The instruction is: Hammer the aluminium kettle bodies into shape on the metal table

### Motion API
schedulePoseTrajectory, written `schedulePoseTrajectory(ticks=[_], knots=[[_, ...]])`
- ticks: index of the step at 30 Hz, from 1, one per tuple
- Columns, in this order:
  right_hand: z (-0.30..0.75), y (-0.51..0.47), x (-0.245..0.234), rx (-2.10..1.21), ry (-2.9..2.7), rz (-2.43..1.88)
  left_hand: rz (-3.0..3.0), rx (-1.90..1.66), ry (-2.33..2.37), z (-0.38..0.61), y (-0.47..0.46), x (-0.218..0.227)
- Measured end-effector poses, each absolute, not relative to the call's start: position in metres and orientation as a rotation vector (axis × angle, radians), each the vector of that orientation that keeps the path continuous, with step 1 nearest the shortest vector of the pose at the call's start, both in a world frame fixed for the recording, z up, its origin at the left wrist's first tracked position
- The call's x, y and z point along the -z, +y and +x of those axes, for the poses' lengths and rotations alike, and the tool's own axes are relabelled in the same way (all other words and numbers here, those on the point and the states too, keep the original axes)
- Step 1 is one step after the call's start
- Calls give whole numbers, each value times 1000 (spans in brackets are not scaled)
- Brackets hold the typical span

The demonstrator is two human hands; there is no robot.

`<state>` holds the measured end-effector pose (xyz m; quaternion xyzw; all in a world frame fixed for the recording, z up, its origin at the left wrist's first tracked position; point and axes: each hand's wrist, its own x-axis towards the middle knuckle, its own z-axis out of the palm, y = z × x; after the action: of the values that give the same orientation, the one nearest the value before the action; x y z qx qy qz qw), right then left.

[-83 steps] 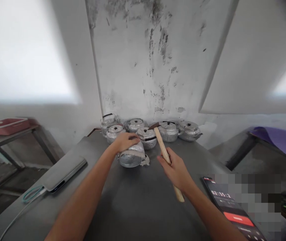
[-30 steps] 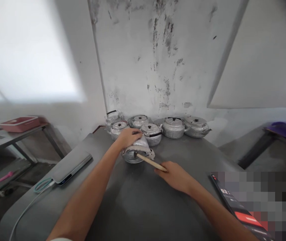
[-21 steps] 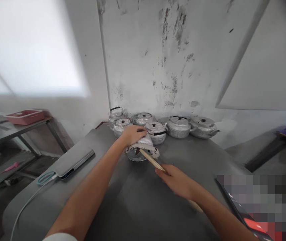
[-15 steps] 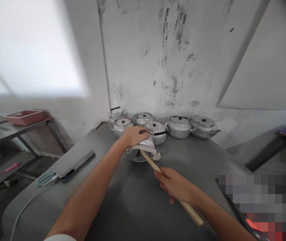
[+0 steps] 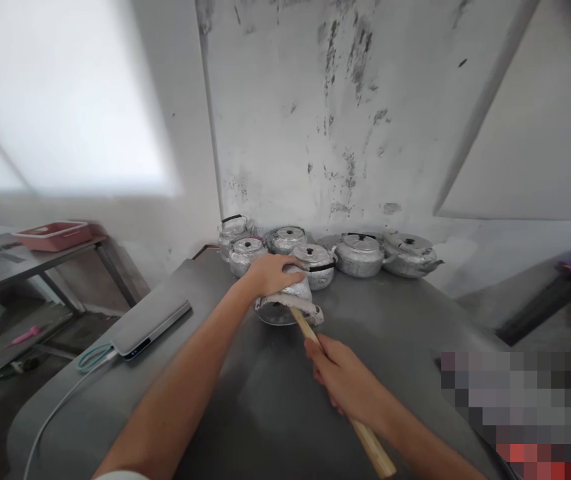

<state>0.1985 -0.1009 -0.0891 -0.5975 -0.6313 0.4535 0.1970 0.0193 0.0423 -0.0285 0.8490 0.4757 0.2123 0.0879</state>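
An aluminium kettle [image 5: 293, 297] lies on its side on the grey table [image 5: 245, 400], its open mouth toward me. My left hand [image 5: 271, 274] rests on top of it, fingers curled over the body, holding it still. My right hand [image 5: 344, 381] is closed round the wooden handle of a hammer [image 5: 315, 340]. The hammer's head reaches into the kettle's mouth and is hidden there. The handle's free end sticks out below my wrist.
Several lidded aluminium kettles [image 5: 360, 255] stand in a row against the stained wall. A flat grey device [image 5: 150, 325] with a cable lies at the table's left edge. A red tray [image 5: 55, 235] sits on a side bench. A blurred patch covers the lower right corner.
The hammer was raised over the kettles, then came down with its head at the kettle's mouth. My right hand has slid nearer along the handle. The left hand stayed on the kettle.
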Motion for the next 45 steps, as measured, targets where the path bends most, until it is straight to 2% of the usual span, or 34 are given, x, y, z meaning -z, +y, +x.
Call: schedulePoseTrajectory(ticks=[4,9,24,35,41,45], knots=[[199,-103,87,-1301,-1820,-1711,2535,-641,1391,20,43,29],[198,-105,85,-1165,-1805,-1684,2513,-649,1401,20,43,27],[193,-115,88,-1240,-1825,-1693,2466,-599,1425,17,44,26],[190,-118,85,-965,-2003,-1708,2543,-527,1494,22,36,23],[188,-120,83,-989,-2045,-1707,2556,-510,1581,32,28,21],[189,-121,81,-873,-2053,-1758,2606,-511,1630,39,23,22]])
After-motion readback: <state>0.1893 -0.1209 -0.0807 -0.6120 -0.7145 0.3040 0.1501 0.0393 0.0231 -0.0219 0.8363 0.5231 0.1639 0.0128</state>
